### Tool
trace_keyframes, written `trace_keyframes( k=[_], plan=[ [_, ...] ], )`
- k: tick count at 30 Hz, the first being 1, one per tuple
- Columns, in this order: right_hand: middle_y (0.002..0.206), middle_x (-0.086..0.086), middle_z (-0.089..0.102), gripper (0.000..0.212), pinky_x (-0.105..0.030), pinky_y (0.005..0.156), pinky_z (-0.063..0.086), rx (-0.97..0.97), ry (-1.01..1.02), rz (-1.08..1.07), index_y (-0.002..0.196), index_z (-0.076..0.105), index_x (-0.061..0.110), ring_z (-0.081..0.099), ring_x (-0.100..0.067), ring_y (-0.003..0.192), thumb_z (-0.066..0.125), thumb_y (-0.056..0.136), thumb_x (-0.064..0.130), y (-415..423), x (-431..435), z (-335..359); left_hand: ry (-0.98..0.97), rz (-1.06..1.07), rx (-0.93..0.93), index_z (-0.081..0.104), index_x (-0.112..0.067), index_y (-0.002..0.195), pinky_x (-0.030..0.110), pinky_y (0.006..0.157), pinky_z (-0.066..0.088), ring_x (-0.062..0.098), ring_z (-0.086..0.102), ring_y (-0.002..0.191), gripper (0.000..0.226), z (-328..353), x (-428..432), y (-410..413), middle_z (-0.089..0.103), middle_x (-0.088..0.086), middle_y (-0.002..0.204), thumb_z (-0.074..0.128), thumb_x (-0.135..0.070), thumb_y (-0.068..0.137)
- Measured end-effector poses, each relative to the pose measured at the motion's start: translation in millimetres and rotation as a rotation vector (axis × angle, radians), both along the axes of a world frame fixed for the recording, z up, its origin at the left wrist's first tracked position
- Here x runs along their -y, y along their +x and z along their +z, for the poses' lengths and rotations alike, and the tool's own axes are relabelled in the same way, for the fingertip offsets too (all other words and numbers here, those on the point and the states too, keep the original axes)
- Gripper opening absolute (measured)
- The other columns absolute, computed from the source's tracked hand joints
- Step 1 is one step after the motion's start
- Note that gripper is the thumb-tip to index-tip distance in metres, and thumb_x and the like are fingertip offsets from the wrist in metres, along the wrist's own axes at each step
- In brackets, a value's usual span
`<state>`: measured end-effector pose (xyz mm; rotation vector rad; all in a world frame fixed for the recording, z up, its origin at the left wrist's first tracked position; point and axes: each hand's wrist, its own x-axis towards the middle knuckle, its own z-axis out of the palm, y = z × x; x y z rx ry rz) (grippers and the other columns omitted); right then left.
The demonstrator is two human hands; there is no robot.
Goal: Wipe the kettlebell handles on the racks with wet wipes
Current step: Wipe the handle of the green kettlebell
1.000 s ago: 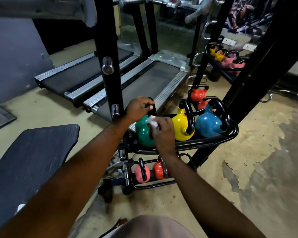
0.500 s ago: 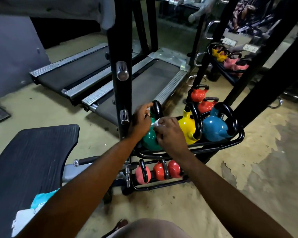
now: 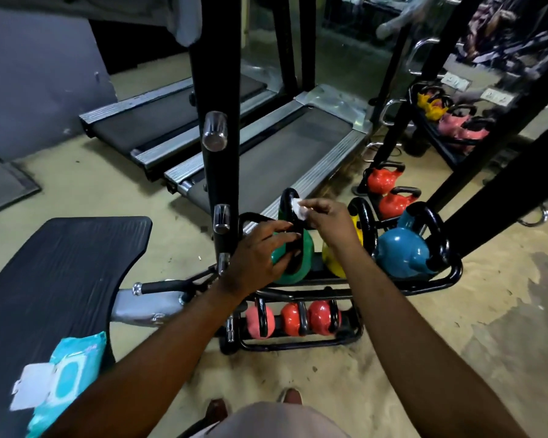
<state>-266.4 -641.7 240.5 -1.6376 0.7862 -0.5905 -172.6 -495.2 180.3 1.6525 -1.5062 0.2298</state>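
A green kettlebell (image 3: pixel 301 260) with a black handle (image 3: pixel 288 200) stands at the left end of the black rack's (image 3: pixel 437 284) upper shelf. My right hand (image 3: pixel 332 222) pinches a white wet wipe (image 3: pixel 299 208) against the top of that handle. My left hand (image 3: pixel 257 257) rests on the green bell's side with its fingers spread over it. A yellow kettlebell (image 3: pixel 332 263) and a blue kettlebell (image 3: pixel 402 251) stand to the right on the same shelf. On the lower shelf sit a pink kettlebell (image 3: pixel 257 320) and two red kettlebells (image 3: pixel 321 317).
A black upright post (image 3: pixel 217 99) rises just left of the rack. A black bench (image 3: pixel 54 273) at the left carries a teal pack of wet wipes (image 3: pixel 67 377). Two treadmills (image 3: pixel 266 153) lie behind. More red kettlebells (image 3: pixel 389 191) sit at the right, beside a mirror.
My right hand has slid the wipe up the green bell's handle to its top. My left hand has dropped lower onto the bell's side. The view has tilted down, showing the wipes pack.
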Motion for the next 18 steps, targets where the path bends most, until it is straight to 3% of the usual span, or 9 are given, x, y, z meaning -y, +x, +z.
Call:
trace_keyframes(
  k=[3,5,7,8,11,15,18],
  plan=[
    [0.077,0.005,0.069,0.009,-0.017,0.060,0.047,-0.164,-0.153,0.103,0.083,0.073,0.022,0.061,0.000,0.064,0.076,0.082,0.013,22.7,20.3,18.6,0.011,0.030,0.024,0.071,-0.011,0.114,0.040,0.095,0.051,0.021,0.059,0.113,0.033,-3.9,2.1,4.3,0.063,0.009,0.121,0.075,-0.023,0.084],
    [0.072,0.015,0.062,0.011,-0.005,0.058,0.037,-0.353,-0.526,0.289,0.080,0.072,0.030,0.056,0.009,0.064,0.077,0.078,0.021,27.5,23.6,26.1,0.015,0.038,0.024,0.070,-0.012,0.117,0.041,0.094,0.051,0.023,0.059,0.113,0.034,-4.0,1.5,5.5,0.063,0.009,0.122,0.073,-0.028,0.088],
    [0.082,0.008,0.066,0.009,-0.010,0.060,0.034,-0.510,-0.817,0.456,0.087,0.077,0.026,0.062,-0.002,0.076,0.075,0.079,0.025,37.4,21.0,29.9,0.023,0.061,-0.002,0.069,-0.013,0.120,0.041,0.095,0.050,0.023,0.058,0.115,0.035,-2.1,0.1,3.2,0.062,0.008,0.123,0.070,-0.032,0.091],
    [0.089,0.001,0.071,0.013,-0.015,0.064,0.035,-0.547,-0.858,0.479,0.091,0.078,0.021,0.065,-0.011,0.083,0.074,0.079,0.025,44.6,22.4,31.7,0.024,0.077,-0.022,0.069,-0.013,0.120,0.041,0.096,0.049,0.022,0.058,0.115,0.036,-1.4,0.5,1.3,0.062,0.008,0.124,0.070,-0.033,0.091],
    [0.088,-0.002,0.073,0.018,-0.020,0.065,0.040,-0.504,-0.710,0.340,0.091,0.078,0.013,0.066,-0.014,0.083,0.076,0.081,0.027,59.3,37.5,30.0,-0.008,0.136,-0.070,0.071,-0.013,0.116,0.039,0.097,0.050,0.020,0.060,0.114,0.035,2.4,5.2,-1.9,0.064,0.006,0.122,0.073,-0.033,0.088],
    [0.078,-0.007,0.071,0.006,-0.028,0.066,0.050,-0.162,-0.094,0.089,0.085,0.075,0.013,0.064,-0.014,0.069,0.076,0.081,0.018,34.3,54.0,-4.2,0.023,0.144,-0.107,0.072,-0.018,0.116,0.036,0.097,0.050,0.012,0.061,0.112,0.036,12.1,10.1,5.3,0.066,-0.002,0.123,0.073,-0.038,0.086],
    [0.078,-0.007,0.068,0.004,-0.027,0.061,0.056,-0.112,0.136,0.070,0.087,0.071,0.015,0.065,-0.015,0.064,0.071,0.087,0.010,27.1,51.9,-13.6,0.086,0.109,-0.144,0.070,-0.021,0.120,0.034,0.101,0.048,0.008,0.059,0.118,0.040,19.1,14.6,8.1,0.064,-0.004,0.129,0.070,-0.042,0.086]
  ],
)
